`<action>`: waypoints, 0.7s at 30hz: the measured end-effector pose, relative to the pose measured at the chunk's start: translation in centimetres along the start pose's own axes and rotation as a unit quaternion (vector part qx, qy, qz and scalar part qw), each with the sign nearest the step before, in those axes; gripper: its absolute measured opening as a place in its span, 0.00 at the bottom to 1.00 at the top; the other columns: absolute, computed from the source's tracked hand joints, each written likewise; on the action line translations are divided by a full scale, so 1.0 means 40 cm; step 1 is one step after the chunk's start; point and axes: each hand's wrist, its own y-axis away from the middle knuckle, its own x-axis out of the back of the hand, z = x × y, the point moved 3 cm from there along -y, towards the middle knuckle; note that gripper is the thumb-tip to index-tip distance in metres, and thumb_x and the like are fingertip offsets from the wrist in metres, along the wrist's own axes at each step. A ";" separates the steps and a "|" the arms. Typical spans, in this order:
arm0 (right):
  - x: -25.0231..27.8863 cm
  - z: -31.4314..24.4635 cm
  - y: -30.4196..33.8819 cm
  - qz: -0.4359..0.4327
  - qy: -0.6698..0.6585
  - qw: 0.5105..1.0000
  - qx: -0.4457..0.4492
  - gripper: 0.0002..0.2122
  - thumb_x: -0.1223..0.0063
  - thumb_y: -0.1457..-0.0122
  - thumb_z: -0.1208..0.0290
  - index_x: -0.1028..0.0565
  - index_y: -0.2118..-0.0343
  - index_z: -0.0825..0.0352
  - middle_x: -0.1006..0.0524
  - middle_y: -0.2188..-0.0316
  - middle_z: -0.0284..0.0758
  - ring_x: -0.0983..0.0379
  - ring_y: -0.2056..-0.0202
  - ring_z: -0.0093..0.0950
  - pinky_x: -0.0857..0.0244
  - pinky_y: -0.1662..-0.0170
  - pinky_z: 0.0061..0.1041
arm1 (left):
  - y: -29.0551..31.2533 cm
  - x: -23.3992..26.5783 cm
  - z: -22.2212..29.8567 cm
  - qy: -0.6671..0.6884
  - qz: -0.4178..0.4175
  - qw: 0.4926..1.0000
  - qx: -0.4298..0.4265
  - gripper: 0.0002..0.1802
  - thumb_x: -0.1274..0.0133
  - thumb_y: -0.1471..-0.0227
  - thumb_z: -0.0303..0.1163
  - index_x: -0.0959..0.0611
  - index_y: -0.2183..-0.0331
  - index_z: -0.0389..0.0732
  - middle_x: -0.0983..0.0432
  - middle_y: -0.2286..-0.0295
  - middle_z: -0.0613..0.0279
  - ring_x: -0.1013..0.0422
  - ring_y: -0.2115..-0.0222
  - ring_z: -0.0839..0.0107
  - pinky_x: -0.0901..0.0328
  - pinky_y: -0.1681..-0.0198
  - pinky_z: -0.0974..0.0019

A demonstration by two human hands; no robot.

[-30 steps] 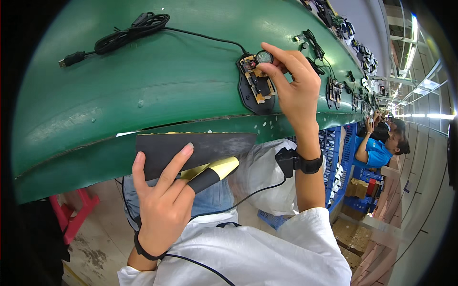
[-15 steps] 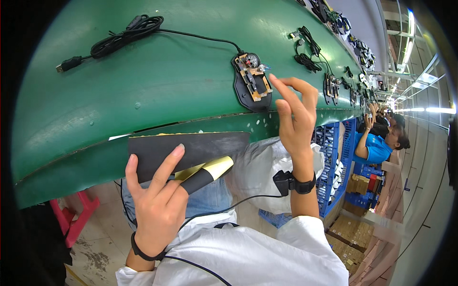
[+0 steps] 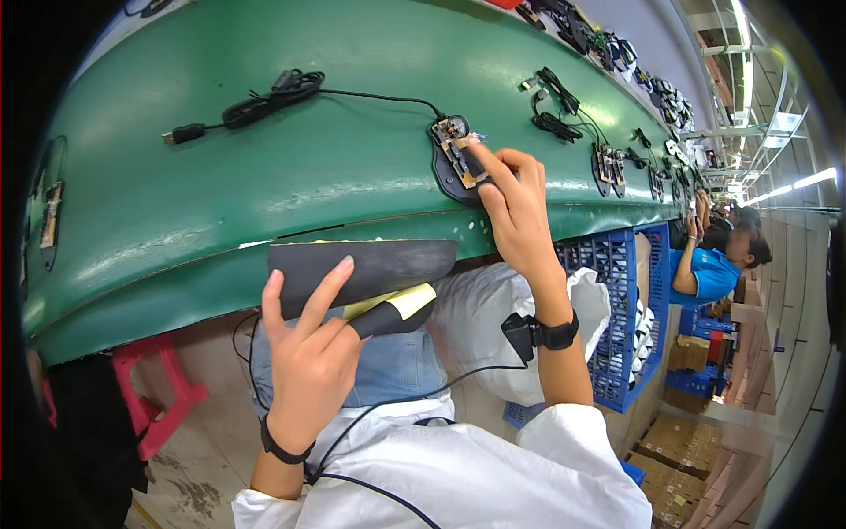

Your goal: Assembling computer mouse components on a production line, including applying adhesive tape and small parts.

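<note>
My left hand (image 3: 313,361) grips a dark grey sheet (image 3: 370,269) at the bench's front edge, index and middle fingers spread over its face. A lower part of the sheet curls over, showing a yellow backing (image 3: 412,302). On the bench, my right hand (image 3: 520,207) is at an opened computer mouse (image 3: 454,181), its index finger stretched over the circuit board and its thumb apart near the base's front end. I see nothing held in its fingers, though a tiny piece under the fingertip would be hidden. The mouse's bundled black USB cable (image 3: 273,100) lies to the left.
More opened mice (image 3: 608,167) with cables lie along the green bench (image 3: 352,185) to the right; another mouse part (image 3: 51,220) is at far left. A white bag (image 3: 485,313), blue crates (image 3: 608,282) and a pink stool (image 3: 159,397) stand below. A co-worker in blue (image 3: 709,273) sits further right.
My right hand has come down onto the mouse's circuit board from just right of it. The left hand keeps the sheet. The whole view has shifted, and a mouse part shows at far left.
</note>
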 end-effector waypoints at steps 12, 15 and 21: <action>0.069 -0.183 0.182 -0.062 -0.308 0.939 -0.143 0.16 0.38 0.41 0.79 0.22 0.49 0.69 0.19 0.63 0.39 0.22 0.63 0.29 0.29 0.58 0.27 | 0.004 0.029 -0.018 0.111 0.027 0.993 0.031 0.09 0.32 0.58 0.21 0.19 0.79 0.37 0.23 0.77 0.61 0.25 0.44 0.55 0.60 0.31 0.34; 0.004 -0.208 0.251 -0.057 -0.494 0.843 -0.205 0.16 0.37 0.41 0.79 0.24 0.50 0.71 0.21 0.58 0.35 0.25 0.58 0.24 0.31 0.53 0.24 | 0.002 0.034 -0.007 0.137 0.037 0.990 0.014 0.05 0.31 0.55 0.23 0.12 0.73 0.42 0.21 0.75 0.67 0.25 0.43 0.56 0.69 0.29 0.32; -0.042 -0.239 0.287 -0.026 -0.653 0.728 -0.209 0.12 0.38 0.40 0.80 0.25 0.54 0.70 0.23 0.55 0.34 0.27 0.54 0.23 0.34 0.49 0.26 | 0.019 0.072 -0.032 0.220 -0.020 0.975 0.009 0.14 0.30 0.53 0.37 0.11 0.64 0.42 0.22 0.45 0.51 0.35 0.36 0.51 0.77 0.28 0.38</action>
